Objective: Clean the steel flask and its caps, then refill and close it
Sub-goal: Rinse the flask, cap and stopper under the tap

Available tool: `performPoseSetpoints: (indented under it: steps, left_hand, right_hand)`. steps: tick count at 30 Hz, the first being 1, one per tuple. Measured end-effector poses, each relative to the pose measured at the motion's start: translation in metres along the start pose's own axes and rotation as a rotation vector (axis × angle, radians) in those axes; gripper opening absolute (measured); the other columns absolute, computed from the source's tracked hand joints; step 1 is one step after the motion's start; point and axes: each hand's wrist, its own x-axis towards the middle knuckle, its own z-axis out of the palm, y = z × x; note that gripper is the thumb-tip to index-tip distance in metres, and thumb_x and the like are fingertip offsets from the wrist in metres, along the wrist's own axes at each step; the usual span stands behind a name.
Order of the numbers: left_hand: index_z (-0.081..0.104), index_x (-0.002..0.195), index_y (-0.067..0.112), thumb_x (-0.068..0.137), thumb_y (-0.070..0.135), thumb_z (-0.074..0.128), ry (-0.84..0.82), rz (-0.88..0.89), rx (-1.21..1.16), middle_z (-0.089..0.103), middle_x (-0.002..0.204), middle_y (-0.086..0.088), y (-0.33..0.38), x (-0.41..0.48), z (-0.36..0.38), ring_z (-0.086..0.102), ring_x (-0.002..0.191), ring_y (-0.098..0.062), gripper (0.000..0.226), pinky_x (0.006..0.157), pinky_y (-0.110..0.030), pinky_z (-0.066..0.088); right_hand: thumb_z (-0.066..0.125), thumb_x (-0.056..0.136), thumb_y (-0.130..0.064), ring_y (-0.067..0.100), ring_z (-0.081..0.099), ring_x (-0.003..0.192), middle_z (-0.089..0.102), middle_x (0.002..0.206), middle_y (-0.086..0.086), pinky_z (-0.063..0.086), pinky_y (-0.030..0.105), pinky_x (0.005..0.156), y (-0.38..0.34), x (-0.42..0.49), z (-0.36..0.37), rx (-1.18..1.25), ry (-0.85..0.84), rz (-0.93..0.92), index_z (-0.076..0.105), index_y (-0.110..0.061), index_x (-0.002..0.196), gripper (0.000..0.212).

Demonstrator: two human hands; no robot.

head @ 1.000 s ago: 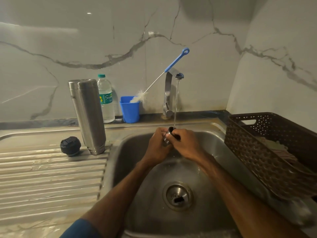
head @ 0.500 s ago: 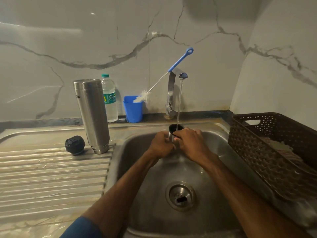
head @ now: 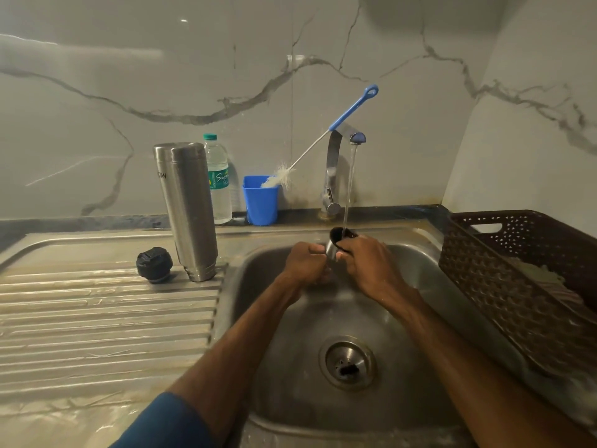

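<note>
The tall steel flask [head: 189, 211] stands upside down on the ribbed drainboard [head: 106, 312], left of the sink [head: 416, 276]. A black inner cap [head: 154, 265] lies beside it. Over the basin, my left hand [head: 305, 261] and my right hand [head: 365, 263] both grip the steel cup cap [head: 332, 244], mouth up, dark inside. Water runs from the tap [head: 336, 169] straight into the cup. My right fingers curl over its rim; most of the cup is hidden by my hands.
A blue cup [head: 261, 202] holding a blue-handled bottle brush [head: 323, 140] stands behind the sink, next to a plastic water bottle [head: 219, 185]. A brown perforated basket [head: 517, 279] with cloths sits at the right. The drain [head: 349, 363] lies below my arms.
The cup cap has turned mouth up under the stream and my right fingers now hook over its rim. My hands stay in the same spot over the basin.
</note>
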Motion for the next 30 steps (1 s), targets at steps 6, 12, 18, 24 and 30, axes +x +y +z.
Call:
performPoseSetpoints:
  steps: [6,12,18,24,30]
  left_hand:
    - [0.072,0.103,0.003,0.102,0.021,0.055,0.028,0.048,0.027,0.069,0.090,-0.007,0.003,0.002,0.002,0.060,0.084,-0.020,0.025,0.080,-0.039,0.052]
    - [0.049,0.148,0.019,0.106,0.029,0.057,-0.008,0.170,-0.016,0.062,0.138,-0.006,0.004,-0.002,0.003,0.062,0.123,-0.025,0.044,0.107,-0.048,0.053]
    - [0.071,0.105,0.008,0.109,0.027,0.050,-0.009,0.174,-0.043,0.075,0.098,-0.012,0.006,-0.006,0.008,0.072,0.089,-0.022,0.029,0.088,-0.039,0.060]
    - [0.071,0.118,0.012,0.105,0.023,0.058,0.016,0.208,-0.111,0.075,0.109,-0.008,0.005,-0.006,0.010,0.072,0.100,-0.019,0.022,0.088,-0.033,0.061]
    - [0.065,0.131,0.020,0.092,0.021,0.076,0.118,0.296,-0.084,0.071,0.120,0.002,-0.001,-0.005,0.017,0.067,0.111,-0.014,0.040,0.100,-0.040,0.057]
  right_hand:
    - [0.066,0.098,-0.008,0.003,0.062,0.065,0.077,0.089,0.007,0.046,0.010,0.059,-0.002,-0.004,-0.004,0.723,-0.029,0.298,0.079,-0.008,0.103,0.015]
    - [0.059,0.101,-0.003,0.028,0.075,0.100,0.076,0.109,0.019,0.062,0.041,0.089,-0.007,-0.003,0.000,1.440,-0.135,0.639,0.066,0.004,0.116,0.018]
    - [0.062,0.099,-0.001,0.027,0.076,0.098,0.074,0.114,0.021,0.065,0.035,0.081,-0.009,0.000,-0.001,1.583,-0.040,0.625,0.063,0.008,0.119,0.021]
    - [0.057,0.101,-0.001,0.026,0.077,0.094,0.073,0.117,0.023,0.065,0.034,0.077,-0.005,-0.002,-0.001,1.668,-0.026,0.685,0.062,0.004,0.120,0.020]
    - [0.045,0.101,-0.005,0.033,0.071,0.110,0.071,0.122,0.023,0.058,0.040,0.082,-0.008,-0.003,0.005,1.751,-0.056,0.859,0.060,0.002,0.128,0.032]
